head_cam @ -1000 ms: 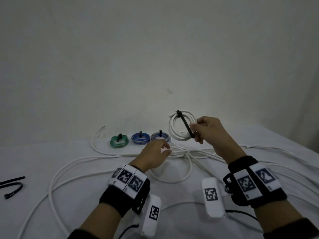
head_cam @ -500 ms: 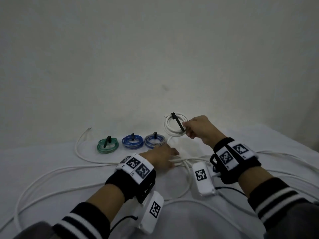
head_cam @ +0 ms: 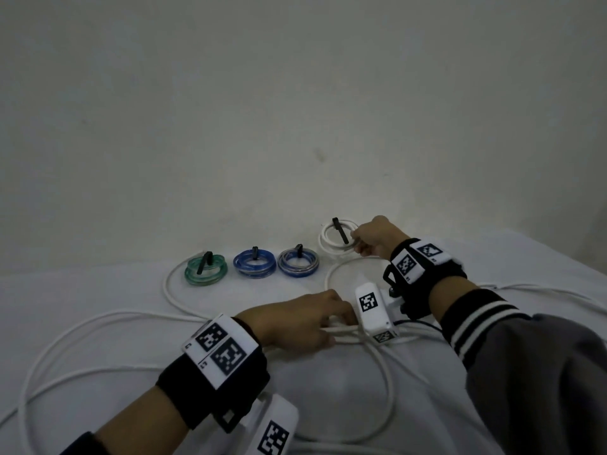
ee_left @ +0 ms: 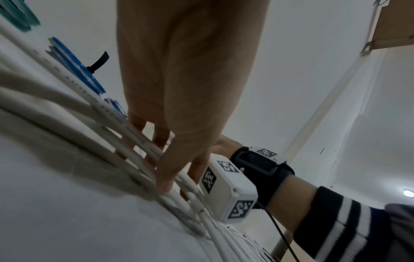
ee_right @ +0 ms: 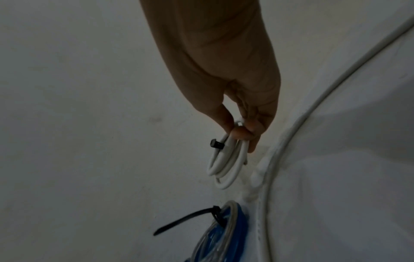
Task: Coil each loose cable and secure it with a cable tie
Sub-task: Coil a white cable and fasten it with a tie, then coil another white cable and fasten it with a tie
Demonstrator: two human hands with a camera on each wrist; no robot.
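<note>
In the upper right of the head view, the right hand (head_cam: pixel 374 236) pinches the rim of a white cable coil (head_cam: pixel 336 239) between thumb and curled fingers; the right wrist view shows the grip closed on the stacked white loops, with the coil hanging edge-on. A black cable tie (head_cam: pixel 340 230) binds that coil, its tail crossing the ring. At centre frame the left hand (head_cam: pixel 295 318) lies over a bundle of loose white cable (head_cam: pixel 381 366) on the white surface (head_cam: pixel 98 290), its fingers (ee_left: pixel 165 179) fairly straight and threaded among the strands, pressing down. Left of the white coil, three tied coils lie in a row on the surface: a grey-blue coil (head_cam: pixel 298 263), a blue coil (head_cam: pixel 254 264), and a green coil (head_cam: pixel 206 270).
</note>
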